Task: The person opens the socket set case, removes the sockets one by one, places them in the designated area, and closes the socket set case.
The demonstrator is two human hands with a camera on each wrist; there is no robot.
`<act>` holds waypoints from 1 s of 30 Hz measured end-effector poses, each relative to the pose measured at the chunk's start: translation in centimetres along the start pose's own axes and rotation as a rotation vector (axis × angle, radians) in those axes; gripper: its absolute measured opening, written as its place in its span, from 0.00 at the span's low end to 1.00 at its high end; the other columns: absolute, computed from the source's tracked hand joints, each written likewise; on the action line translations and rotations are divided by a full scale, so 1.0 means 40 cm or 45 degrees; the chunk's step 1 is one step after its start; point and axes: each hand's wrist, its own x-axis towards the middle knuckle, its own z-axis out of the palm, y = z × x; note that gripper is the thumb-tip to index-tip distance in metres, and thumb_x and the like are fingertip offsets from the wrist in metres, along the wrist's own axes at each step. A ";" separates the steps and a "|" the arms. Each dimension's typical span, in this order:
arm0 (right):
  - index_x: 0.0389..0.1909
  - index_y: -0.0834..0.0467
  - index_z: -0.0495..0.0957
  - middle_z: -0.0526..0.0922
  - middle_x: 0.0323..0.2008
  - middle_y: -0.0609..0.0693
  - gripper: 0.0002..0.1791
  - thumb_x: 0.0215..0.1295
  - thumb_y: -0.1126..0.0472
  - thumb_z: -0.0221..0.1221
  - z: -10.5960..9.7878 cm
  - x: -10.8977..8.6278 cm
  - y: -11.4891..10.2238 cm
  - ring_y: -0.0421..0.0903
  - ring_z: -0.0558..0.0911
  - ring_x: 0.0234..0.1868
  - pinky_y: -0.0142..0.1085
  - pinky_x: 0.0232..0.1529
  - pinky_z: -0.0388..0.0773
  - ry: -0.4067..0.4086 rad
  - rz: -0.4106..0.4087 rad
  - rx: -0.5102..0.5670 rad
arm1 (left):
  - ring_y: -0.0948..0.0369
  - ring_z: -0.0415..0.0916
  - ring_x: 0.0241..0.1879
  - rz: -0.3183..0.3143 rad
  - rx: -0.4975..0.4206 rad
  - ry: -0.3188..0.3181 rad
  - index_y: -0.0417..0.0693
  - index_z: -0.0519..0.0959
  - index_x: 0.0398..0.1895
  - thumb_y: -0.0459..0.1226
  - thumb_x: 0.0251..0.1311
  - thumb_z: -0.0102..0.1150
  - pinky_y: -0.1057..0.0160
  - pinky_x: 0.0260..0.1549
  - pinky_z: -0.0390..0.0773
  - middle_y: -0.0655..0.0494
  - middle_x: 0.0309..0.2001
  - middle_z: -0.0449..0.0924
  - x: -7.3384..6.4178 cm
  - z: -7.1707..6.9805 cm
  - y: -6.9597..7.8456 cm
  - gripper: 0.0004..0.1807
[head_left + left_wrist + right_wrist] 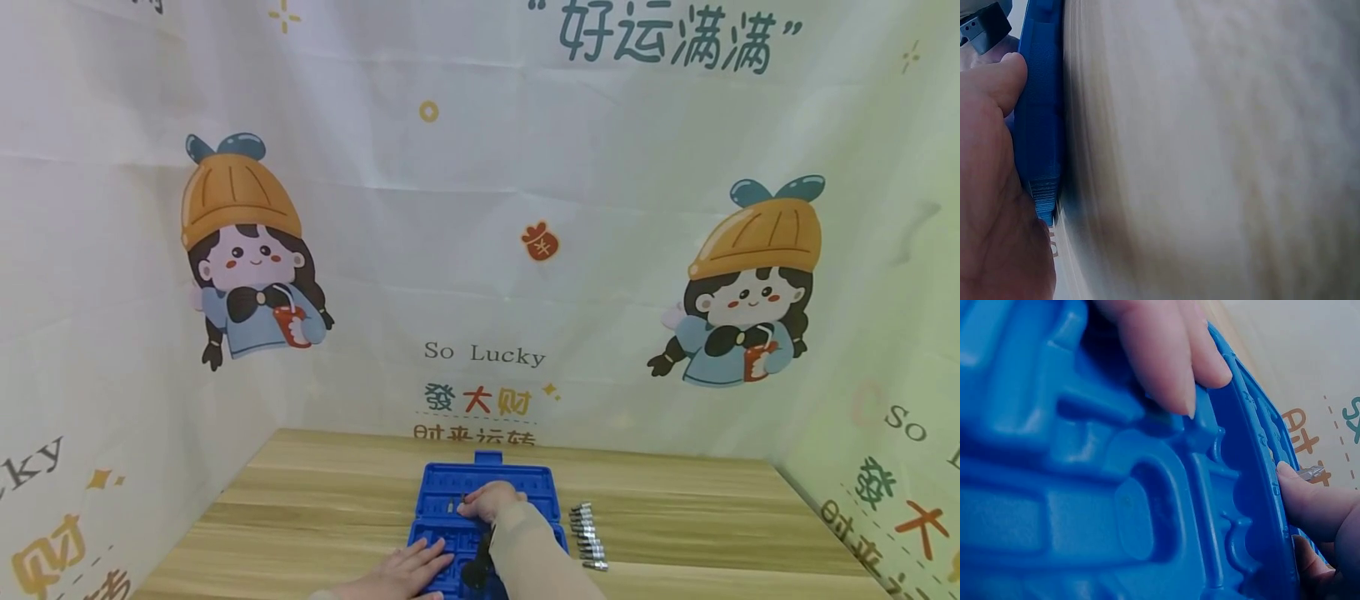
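An open blue plastic tool case [487, 475] lies on the table, its moulded recesses facing up. My left hand [405, 568] rests with spread, straight fingers on the case's near left part. In the left wrist view its thumb [1004, 81] lies against the case's side wall. Over the far half of the case, my right hand [491, 502] pinches a small silver screwdriver bit [1313, 472] between thumb and finger, the bit's tip pointing outward past the thumb. Another small bit [450, 505] shows just left of these fingertips. The right forearm covers much of the case's right side.
Several silver sockets [588, 533] stand in a column on the wooden table [330, 492], right of the case. A black wrist device [476, 568] hangs under the right wrist, above the recesses. A printed cloth [360, 250] hangs behind the table and along both sides.
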 end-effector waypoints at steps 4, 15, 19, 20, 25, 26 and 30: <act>0.27 0.55 0.87 0.73 0.55 0.67 0.05 0.50 0.59 0.73 0.001 -0.003 -0.001 0.72 0.56 0.65 0.64 0.63 0.51 0.004 0.006 0.005 | 0.41 0.52 0.70 0.010 -0.027 -0.007 0.44 0.62 0.71 0.57 0.72 0.37 0.39 0.63 0.57 0.44 0.71 0.59 0.001 0.005 -0.008 0.34; 0.22 0.55 0.83 0.73 0.49 0.66 0.08 0.48 0.60 0.74 -0.001 -0.035 -0.013 0.69 0.61 0.61 0.64 0.61 0.53 0.070 0.003 0.025 | 0.42 0.49 0.72 0.024 -0.042 -0.034 0.49 0.59 0.74 0.58 0.72 0.34 0.38 0.63 0.55 0.46 0.73 0.55 0.019 0.033 -0.051 0.35; 0.24 0.54 0.84 0.72 0.50 0.67 0.07 0.49 0.60 0.74 0.005 -0.033 -0.005 0.71 0.59 0.61 0.65 0.60 0.54 0.081 0.010 0.063 | 0.46 0.46 0.73 0.032 -0.044 -0.031 0.57 0.56 0.75 0.61 0.71 0.33 0.38 0.63 0.55 0.52 0.75 0.52 0.046 0.084 -0.118 0.34; 0.25 0.55 0.85 0.72 0.50 0.66 0.06 0.50 0.60 0.73 0.006 -0.031 -0.002 0.71 0.59 0.62 0.65 0.60 0.54 0.079 0.004 0.084 | 0.46 0.46 0.73 0.040 -0.046 -0.030 0.58 0.55 0.75 0.61 0.71 0.33 0.38 0.63 0.54 0.52 0.75 0.51 0.050 0.093 -0.131 0.34; 0.36 0.59 0.85 0.77 0.49 0.61 0.10 0.55 0.59 0.70 0.001 -0.022 0.011 0.69 0.61 0.61 0.62 0.59 0.61 0.051 -0.120 0.210 | 0.45 0.45 0.73 0.053 -0.080 -0.043 0.58 0.55 0.76 0.60 0.71 0.33 0.37 0.63 0.53 0.53 0.75 0.50 0.056 0.098 -0.147 0.34; 0.37 0.60 0.85 0.78 0.48 0.60 0.11 0.56 0.59 0.69 -0.003 -0.022 0.013 0.68 0.64 0.61 0.60 0.58 0.63 0.036 -0.152 0.238 | 0.45 0.45 0.73 0.051 -0.090 -0.046 0.58 0.55 0.75 0.60 0.71 0.33 0.37 0.64 0.53 0.53 0.75 0.50 0.053 0.093 -0.142 0.34; 0.41 0.63 0.81 0.80 0.44 0.57 0.12 0.61 0.60 0.66 -0.026 -0.030 0.021 0.58 0.76 0.49 0.55 0.51 0.71 -0.049 -0.259 0.259 | 0.46 0.43 0.74 0.041 -0.125 -0.069 0.58 0.54 0.76 0.61 0.71 0.31 0.38 0.64 0.52 0.53 0.76 0.49 0.035 0.066 -0.111 0.35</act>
